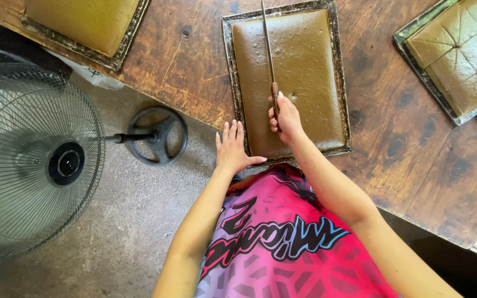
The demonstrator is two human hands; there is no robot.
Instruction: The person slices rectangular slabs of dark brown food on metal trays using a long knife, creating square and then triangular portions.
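Right hand (286, 115) has its fingers wrapped tight round the long knife (269, 55), blade running lengthwise up the middle of the brown slab (305, 72) by the counter's (398, 110) near edge. Left hand (232, 148) lies flat, fingers open, pressing the tray's (232, 83) near-left corner.

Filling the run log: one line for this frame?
right hand: grips long knife over brown slab | left hand: flat on dark metal tray
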